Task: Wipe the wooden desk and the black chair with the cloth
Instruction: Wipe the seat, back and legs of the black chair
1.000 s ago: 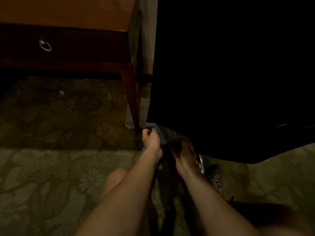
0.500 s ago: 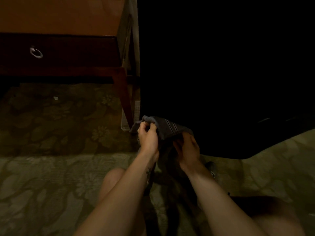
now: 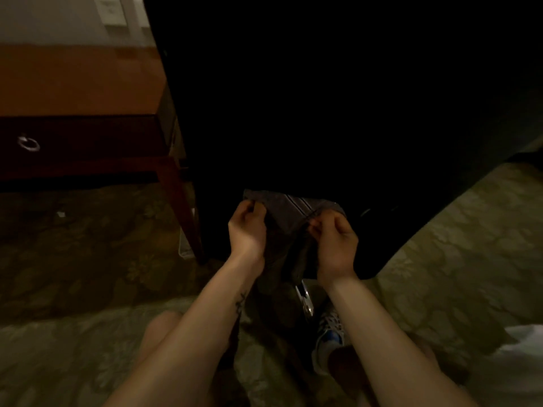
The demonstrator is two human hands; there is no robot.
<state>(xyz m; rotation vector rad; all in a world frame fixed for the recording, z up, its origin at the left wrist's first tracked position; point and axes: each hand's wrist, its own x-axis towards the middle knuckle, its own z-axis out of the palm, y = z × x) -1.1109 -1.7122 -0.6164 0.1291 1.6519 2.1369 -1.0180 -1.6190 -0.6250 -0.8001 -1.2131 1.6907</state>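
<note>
Left hand (image 3: 246, 230) and right hand (image 3: 338, 245) pinch the cloth (image 3: 293, 205) by its top edge. It looks soft and limp; best held bunched

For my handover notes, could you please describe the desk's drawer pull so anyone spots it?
Find the wooden desk at left. Under its orange top runs a dark drawer front; the pull, near the frame's left edge, is a small silvery ring, the only bright metal there.
</note>
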